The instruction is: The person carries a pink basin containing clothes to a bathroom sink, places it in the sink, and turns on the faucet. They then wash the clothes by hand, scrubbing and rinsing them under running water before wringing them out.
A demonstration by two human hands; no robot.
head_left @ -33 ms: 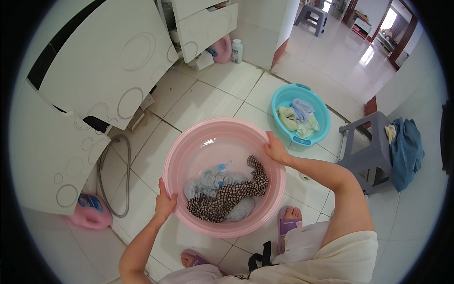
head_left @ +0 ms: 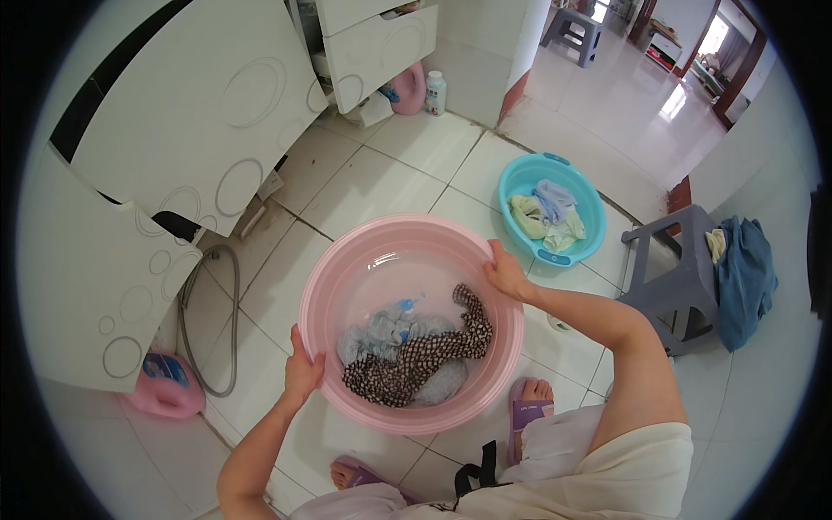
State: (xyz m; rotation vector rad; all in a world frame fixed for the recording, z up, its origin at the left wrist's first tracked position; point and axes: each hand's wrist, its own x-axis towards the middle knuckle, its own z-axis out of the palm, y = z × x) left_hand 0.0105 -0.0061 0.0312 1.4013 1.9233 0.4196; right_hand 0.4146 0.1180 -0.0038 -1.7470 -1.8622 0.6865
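A large pink basin is gripped at its rim by both hands. My left hand holds the lower left side, thumb over the rim, and my right hand the upper right side. Their other fingers are partly hidden behind the wall. Inside, a dark cloth with a pale checked pattern lies across a wet light grey-blue cloth. Small bright blue bits show on the grey-blue cloth. A little water seems to cover the basin's bottom.
A turquoise basin with pale clothes stands at the upper right. Right of it is a grey stool with a blue garment hanging over it. White cabinets, a grey hose and a pink jug are on the left.
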